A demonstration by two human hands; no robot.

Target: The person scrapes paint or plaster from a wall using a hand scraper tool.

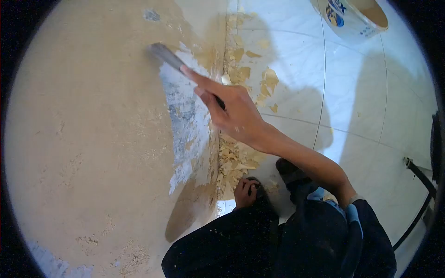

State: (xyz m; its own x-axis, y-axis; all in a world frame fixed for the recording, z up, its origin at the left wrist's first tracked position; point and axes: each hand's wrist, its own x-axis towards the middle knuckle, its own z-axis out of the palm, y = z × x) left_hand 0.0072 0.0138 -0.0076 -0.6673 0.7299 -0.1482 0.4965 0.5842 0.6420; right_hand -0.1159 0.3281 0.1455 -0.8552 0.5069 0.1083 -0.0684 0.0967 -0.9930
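Observation:
My right hand [236, 109] is wrapped round the dark handle of a scraper [169, 56], one finger stretched along it towards the blade. The blade, blurred by motion, lies over the beige wall [102, 102] at the upper edge of a bared white and grey patch [185, 113]. Low by the wall's foot, my left hand [244, 193] has its fingers curled in beside the toe of a black shoe [260, 189]. A dark thing shows between those fingers, and I cannot tell what it is. My left forearm is hidden behind my leg.
Peeled yellowish flakes [232, 162] are heaped along the wall's base and scattered on the white tiled floor [296, 69]. A white printed bucket [354, 23] stands at the upper right. Dark tubing or legs [422, 178] sit at the right edge.

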